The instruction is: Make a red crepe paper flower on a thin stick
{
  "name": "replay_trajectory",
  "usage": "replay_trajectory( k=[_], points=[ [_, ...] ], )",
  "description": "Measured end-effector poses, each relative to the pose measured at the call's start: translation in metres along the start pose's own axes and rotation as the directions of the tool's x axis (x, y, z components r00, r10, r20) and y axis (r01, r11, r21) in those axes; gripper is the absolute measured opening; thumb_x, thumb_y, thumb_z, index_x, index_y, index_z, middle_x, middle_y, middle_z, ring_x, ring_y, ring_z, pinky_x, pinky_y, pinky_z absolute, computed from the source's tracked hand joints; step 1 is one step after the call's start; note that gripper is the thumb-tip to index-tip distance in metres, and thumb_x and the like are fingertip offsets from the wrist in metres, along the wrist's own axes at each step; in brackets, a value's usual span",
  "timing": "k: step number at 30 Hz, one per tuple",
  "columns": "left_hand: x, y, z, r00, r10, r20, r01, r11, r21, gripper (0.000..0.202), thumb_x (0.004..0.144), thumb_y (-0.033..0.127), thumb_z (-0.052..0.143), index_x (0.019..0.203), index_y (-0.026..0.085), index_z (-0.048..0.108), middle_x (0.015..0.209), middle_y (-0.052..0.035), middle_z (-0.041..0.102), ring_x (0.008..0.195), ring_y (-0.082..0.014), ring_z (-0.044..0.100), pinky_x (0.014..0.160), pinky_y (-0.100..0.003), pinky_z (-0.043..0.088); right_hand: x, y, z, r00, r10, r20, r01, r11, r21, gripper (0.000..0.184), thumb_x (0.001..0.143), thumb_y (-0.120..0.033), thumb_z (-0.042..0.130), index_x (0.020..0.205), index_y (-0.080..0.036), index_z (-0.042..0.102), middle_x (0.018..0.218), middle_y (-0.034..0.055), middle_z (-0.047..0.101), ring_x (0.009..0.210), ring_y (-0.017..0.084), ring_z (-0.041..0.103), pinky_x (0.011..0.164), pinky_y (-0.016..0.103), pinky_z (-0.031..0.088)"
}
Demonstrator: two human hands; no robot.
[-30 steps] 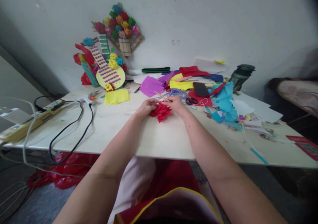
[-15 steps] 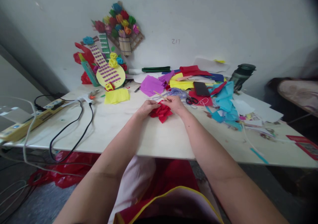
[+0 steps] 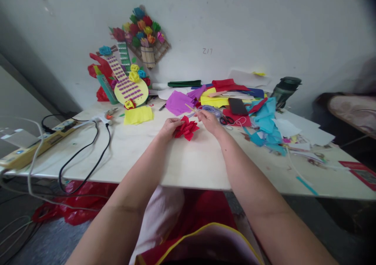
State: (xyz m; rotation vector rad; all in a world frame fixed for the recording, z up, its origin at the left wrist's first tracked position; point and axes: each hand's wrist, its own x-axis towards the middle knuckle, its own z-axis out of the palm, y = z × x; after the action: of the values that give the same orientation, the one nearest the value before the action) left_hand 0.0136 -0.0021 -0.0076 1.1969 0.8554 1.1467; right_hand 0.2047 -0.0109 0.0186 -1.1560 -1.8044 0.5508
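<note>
A red paper flower (image 3: 186,128) with pointed petals is held just above the pale table (image 3: 141,155). My left hand (image 3: 168,127) is closed on its left side. My right hand (image 3: 209,120) is pinched on a thin wooden stick (image 3: 190,108) that slants up and left from the fingers, beside the flower's right edge. Both hands meet near the middle of the table, in front of a purple paper sheet (image 3: 178,101).
Coloured paper scraps (image 3: 264,120), scissors (image 3: 226,120), a phone (image 3: 237,106) and a dark bottle (image 3: 284,89) crowd the right. A yellow sheet (image 3: 138,114), a paper guitar (image 3: 126,83) and a flower bouquet (image 3: 143,31) stand at the back left. A power strip (image 3: 35,143) and cables (image 3: 85,151) lie left.
The red flower has been turned and lifted slightly, its petals now spread toward me. My right hand moved a little back and away from it with the stick.
</note>
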Motion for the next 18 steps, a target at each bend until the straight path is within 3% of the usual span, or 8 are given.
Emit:
replay_trajectory(
  k=[11, 18],
  points=[
    [0.0013, -0.0036, -0.0044, 0.993, -0.009, 0.121, -0.004, 0.994, 0.107, 0.027, 0.059, 0.033, 0.075, 0.058, 0.011, 0.06, 0.046, 0.0006, 0.049, 0.04, -0.0071, 0.04, 0.042, -0.023, 0.024, -0.0023, 0.0071, -0.0013, 0.987, -0.014, 0.163, 0.005, 0.998, 0.057, 0.035, 0.083, -0.042, 0.048, 0.078, -0.013, 0.067, 0.051, -0.004, 0.044, 0.054, 0.01, 0.043, 0.061, 0.026, 0.036],
    [0.0004, -0.0024, -0.0045, 0.981, -0.001, 0.196, -0.036, 0.982, 0.184, 0.03, 0.062, 0.033, 0.074, 0.051, 0.013, 0.053, 0.044, 0.0028, 0.044, 0.039, -0.0056, 0.035, 0.042, -0.023, 0.021, -0.005, 0.0024, -0.0032, 0.957, 0.068, 0.28, -0.112, 0.983, 0.144, 0.032, 0.08, -0.035, 0.051, 0.096, -0.01, 0.065, 0.043, -0.0075, 0.042, 0.043, 0.009, 0.039, 0.051, 0.024, 0.033]
  ],
)
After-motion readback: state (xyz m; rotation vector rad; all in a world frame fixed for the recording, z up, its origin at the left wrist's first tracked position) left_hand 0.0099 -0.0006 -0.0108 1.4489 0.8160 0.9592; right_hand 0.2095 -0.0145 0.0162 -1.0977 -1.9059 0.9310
